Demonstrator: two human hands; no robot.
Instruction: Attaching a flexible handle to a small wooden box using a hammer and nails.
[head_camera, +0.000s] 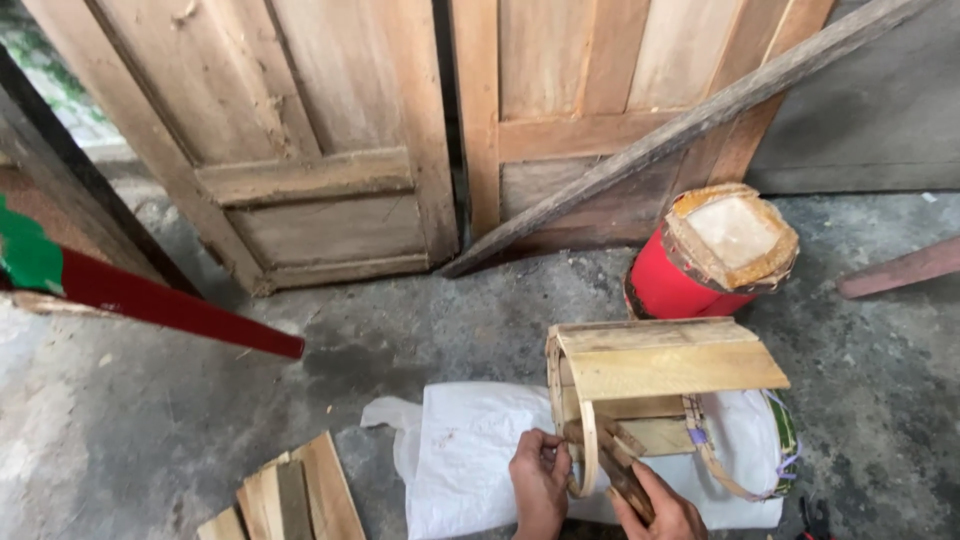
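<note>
Head view, looking down at a concrete floor (420, 340). Low in the middle sits a small wooden crate (665, 375) of pale slats, standing on a white sack (470, 450) spread flat on the floor. A thin bent strip (588, 450) curves down the crate's near left corner, and another strip loops off its right side.

The left hand (540, 480) is at that corner, fingers curled closed around the bent strip, pinching it against the crate. The right hand (665, 505) comes in from the bottom edge, fingers wrapped around a dark wooden-handled tool (625, 475) that points up and left to the same corner; its working end is hidden behind the strip, so I cannot tell what kind it is.

Just behind the crate, touching or nearly so, a red can (680, 285) stands tilted, capped by a squarish rust-orange lid (732, 235) with a pale centre. No label shows on it.

Behind, two wooden doors (330, 140) fill the top, with a long grey plank (680, 130) leaning across the right one. On the left a red bar (170, 305) with a green end reaches in. A small stack of slats (290, 495) lies bottom left, well apart from the sack. A reddish board (900, 268) pokes in at the right edge.
</note>
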